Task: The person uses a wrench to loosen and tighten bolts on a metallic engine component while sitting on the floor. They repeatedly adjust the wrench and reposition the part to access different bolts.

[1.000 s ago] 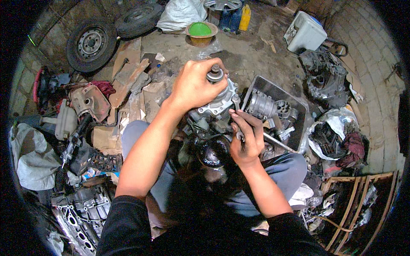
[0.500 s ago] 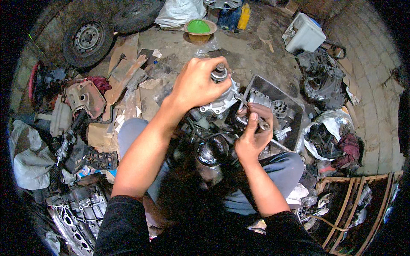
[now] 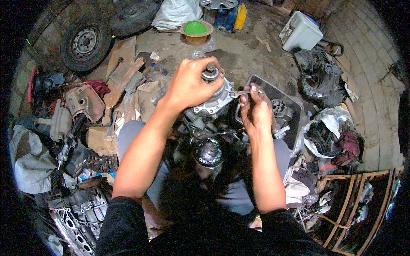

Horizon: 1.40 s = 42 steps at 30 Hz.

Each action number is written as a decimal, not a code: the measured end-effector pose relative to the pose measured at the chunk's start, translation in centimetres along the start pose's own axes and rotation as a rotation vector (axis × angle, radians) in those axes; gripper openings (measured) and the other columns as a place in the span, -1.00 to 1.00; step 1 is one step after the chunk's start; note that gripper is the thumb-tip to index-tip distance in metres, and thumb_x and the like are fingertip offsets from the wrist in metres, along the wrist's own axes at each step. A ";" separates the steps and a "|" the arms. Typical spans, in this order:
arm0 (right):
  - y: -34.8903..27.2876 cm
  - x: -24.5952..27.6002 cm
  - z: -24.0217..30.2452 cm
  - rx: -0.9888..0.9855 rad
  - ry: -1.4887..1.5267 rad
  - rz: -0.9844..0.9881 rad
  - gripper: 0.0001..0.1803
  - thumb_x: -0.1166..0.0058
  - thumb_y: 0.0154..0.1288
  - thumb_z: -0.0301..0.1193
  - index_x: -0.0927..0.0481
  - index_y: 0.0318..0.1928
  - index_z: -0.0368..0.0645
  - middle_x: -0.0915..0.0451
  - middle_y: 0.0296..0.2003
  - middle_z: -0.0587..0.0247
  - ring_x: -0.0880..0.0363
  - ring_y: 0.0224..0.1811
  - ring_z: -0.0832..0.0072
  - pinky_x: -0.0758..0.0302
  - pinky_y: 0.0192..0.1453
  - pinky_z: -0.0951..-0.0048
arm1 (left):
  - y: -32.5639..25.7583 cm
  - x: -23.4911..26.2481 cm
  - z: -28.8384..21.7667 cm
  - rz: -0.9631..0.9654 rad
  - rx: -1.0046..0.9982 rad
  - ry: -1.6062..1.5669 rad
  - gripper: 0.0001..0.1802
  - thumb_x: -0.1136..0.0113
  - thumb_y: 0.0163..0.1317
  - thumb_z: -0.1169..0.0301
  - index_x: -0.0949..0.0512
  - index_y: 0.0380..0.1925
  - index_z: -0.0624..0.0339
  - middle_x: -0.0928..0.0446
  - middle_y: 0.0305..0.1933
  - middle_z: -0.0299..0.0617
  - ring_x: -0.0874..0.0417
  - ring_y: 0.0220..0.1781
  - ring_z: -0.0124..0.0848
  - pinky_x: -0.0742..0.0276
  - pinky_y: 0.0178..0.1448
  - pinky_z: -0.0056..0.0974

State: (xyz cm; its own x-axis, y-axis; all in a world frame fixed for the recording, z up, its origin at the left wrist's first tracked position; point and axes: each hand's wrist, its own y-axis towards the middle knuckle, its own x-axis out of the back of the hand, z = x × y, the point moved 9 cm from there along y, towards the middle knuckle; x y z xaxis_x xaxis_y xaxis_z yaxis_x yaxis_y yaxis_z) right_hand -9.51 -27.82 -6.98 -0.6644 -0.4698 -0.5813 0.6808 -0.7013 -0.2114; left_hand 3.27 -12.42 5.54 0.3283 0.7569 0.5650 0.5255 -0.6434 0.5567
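Note:
My left hand (image 3: 190, 81) is closed round an upright metal shaft (image 3: 210, 73) with a ringed collar, above a light-grey metal housing (image 3: 209, 108). The housing has a flange with bolt holes; the hand hides part of it. Pinched between the fingers of my right hand (image 3: 259, 110) is a wrench (image 3: 241, 92), its open jaw pointing left at the flange's right edge. Whether the jaw grips a bolt there, I cannot tell. Nearer me, between my legs, a dark, shiny rounded metal part (image 3: 208, 152) catches the light.
Just right of the housing stands a dark tray (image 3: 300, 106) of metal parts. A black casing (image 3: 321, 77) and a plastic bag of parts (image 3: 314, 136) lie beyond. At left are two wheels (image 3: 86, 42), cardboard and an engine block (image 3: 81, 213). A bowl (image 3: 196, 34) sits ahead.
The wrench has swung from slanting across the tray's edge to lying nearly level at the flange. My right hand has turned and risen with it. My left hand keeps its hold.

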 end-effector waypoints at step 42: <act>-12.6 -4.7 3.3 1.246 -1.122 0.384 -0.56 -0.29 0.02 -0.78 -0.67 -0.03 -0.27 -0.66 0.02 -0.09 -0.72 0.06 0.12 -0.64 0.13 0.19 | 0.0 0.2 0.3 -0.005 -0.019 -0.070 -0.83 -0.38 0.14 0.39 -0.71 -0.29 0.22 -0.74 -0.34 0.03 -0.82 -0.27 -0.13 -0.69 -0.14 -0.17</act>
State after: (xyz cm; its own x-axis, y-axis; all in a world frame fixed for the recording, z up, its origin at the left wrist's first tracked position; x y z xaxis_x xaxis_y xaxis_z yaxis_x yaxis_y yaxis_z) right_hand -16.02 -18.54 0.96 -0.7772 -0.4326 0.4569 0.5693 -0.1742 0.8035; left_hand 3.55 -12.25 5.48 0.3804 0.7659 0.5184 0.5128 -0.6411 0.5709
